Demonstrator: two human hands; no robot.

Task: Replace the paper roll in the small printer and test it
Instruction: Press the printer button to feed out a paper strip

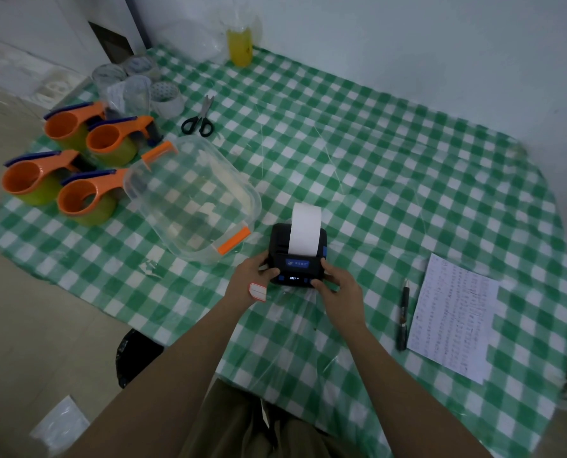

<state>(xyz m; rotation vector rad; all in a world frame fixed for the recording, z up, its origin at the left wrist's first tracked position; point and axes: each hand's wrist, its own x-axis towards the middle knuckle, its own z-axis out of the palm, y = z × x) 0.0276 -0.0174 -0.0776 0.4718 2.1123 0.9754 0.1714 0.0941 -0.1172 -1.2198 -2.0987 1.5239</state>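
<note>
White paper (pixel 305 231) stands up out of the closed black printer (pixel 298 256), and its small display is lit, so the roll looks loaded and the test seems underway; whether anything has printed cannot be told. On the checked worktop (pixel 391 180), the printer sits between both hands. The left hand (pixel 254 276) curls round its left side, the right hand (pixel 336 282) round its right, thumb near the front buttons.

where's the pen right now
In the head view, the pen lies on the checked tablecloth, right of the right hand, beside the printed sheet.
</note>
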